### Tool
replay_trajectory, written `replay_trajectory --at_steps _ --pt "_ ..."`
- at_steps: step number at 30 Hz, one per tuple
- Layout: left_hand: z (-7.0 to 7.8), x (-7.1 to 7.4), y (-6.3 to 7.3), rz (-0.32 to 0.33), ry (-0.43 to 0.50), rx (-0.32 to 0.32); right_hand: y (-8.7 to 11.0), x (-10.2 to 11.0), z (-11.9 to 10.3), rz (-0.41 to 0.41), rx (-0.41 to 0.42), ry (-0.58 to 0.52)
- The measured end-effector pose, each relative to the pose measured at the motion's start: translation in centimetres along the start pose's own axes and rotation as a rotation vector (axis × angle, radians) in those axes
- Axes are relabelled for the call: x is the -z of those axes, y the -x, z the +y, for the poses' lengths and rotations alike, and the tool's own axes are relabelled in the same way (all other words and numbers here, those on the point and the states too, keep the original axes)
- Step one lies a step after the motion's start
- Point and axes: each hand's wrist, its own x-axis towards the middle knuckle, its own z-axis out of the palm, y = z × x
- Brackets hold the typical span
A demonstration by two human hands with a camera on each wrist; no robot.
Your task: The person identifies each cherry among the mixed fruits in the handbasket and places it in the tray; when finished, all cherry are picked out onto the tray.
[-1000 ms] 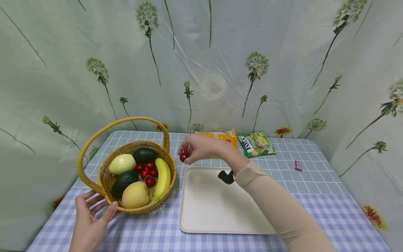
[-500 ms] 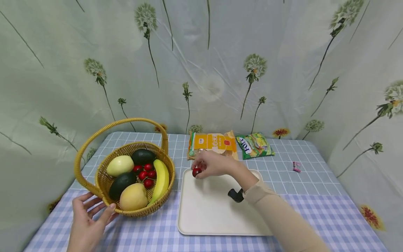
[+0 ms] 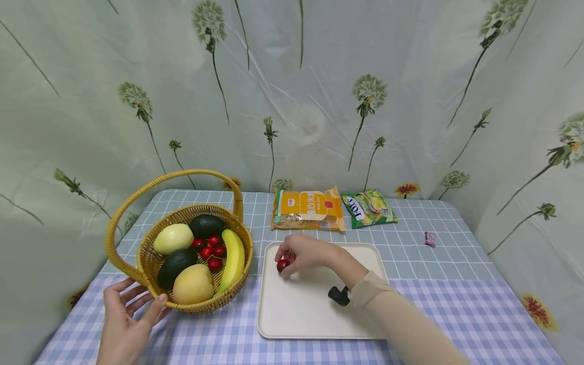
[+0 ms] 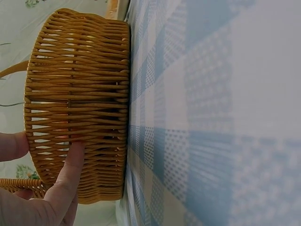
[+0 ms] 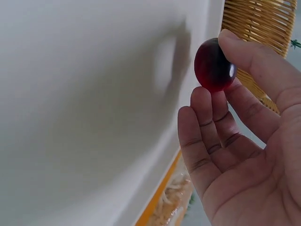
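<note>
A wicker basket (image 3: 207,305) with a tall handle stands at the left, and fruit fills it. My left hand (image 3: 128,317) holds its near left rim, thumb on the edge and fingers against the woven side, close to the handle's foot. Over the far left part of the white tray (image 3: 287,324), my right hand (image 3: 303,255) pinches a dark red cherry (image 5: 214,66) between thumb and fingertips. In the right wrist view the other fingers (image 5: 190,129) extend beside the cherry, and the hand's shadow falls on the tray.
Inside the basket are several red cherries (image 3: 214,264), a banana (image 3: 234,261), a yellow peach-like fruit (image 3: 193,285), a pale oval fruit (image 3: 173,239) and two dark green ones. Behind the tray lie an orange packet (image 3: 307,209) and a green Fox's bag (image 3: 369,208); a small pink wrapper (image 3: 430,239) lies right.
My right hand has carried the cherry from beyond the tray's far left corner to over the tray, toward me and lower. My left hand stays on the basket.
</note>
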Motion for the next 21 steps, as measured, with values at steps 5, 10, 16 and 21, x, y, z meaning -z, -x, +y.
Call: replay_trajectory --at_steps 5,10,16,21 --pt "0.0 -0.1 -0.1 0.004 0.007 -0.001 -0.1 -0.5 -0.1 -0.007 0.012 -0.019" --pt "0.1 -0.1 0.0 0.001 0.019 -0.005 -0.1 -0.7 -0.2 -0.003 0.008 -0.002" --pt "0.2 -0.1 0.0 0.004 0.009 -0.002 -0.3 -1.0 -0.2 -0.009 0.013 -0.008" --pt "0.1 -0.1 0.1 0.011 0.001 -0.010 -0.5 -1.2 -0.2 -0.013 0.018 -0.014"
